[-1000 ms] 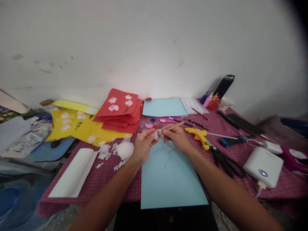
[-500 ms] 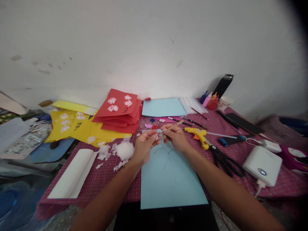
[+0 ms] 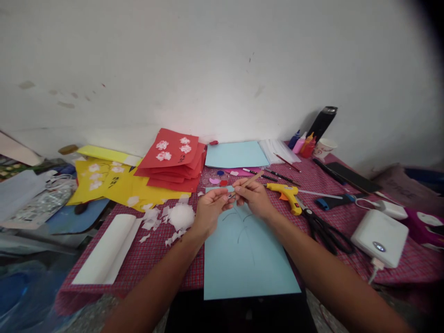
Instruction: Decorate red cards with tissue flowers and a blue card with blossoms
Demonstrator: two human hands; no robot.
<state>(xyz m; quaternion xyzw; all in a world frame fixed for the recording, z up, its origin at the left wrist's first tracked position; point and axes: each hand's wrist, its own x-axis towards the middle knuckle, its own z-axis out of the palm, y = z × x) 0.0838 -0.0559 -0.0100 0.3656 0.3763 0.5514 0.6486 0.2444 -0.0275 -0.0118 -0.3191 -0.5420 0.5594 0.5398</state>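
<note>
Pinching a slim wooden stick (image 3: 255,177) in the right hand (image 3: 255,198), thumb against fingers, lower end lost among the fingertips. Pinching a tiny pale piece (image 3: 230,196) in the left hand (image 3: 210,210), mostly covered, too small to make out. Close together there, just above the far end of a light-blue sheet (image 3: 248,268), hiding part of that end. Down to the bottom edge: cutting off both forearms. Losing the blade tips of the scissors (image 3: 314,219) by the handle of the yellow glue gun (image 3: 282,188), and part of the paper cup (image 3: 325,148) behind the bottles. Impossible to count, overlapping so much: red cards (image 3: 149,159), yellow cards (image 3: 132,189), white scraps (image 3: 151,217). On to the tally across the counter (image 3: 138,259): one stick, one glue gun, one pair of scissors, one cup, one black flask (image 3: 322,121), one white power bank (image 3: 379,236). Four paint bottles (image 3: 299,144): blue, pink, orange, red. Three coloured discs (image 3: 220,173) beyond the hands. Four pinkish blossoms (image 3: 163,156) on the topmost red card.
</note>
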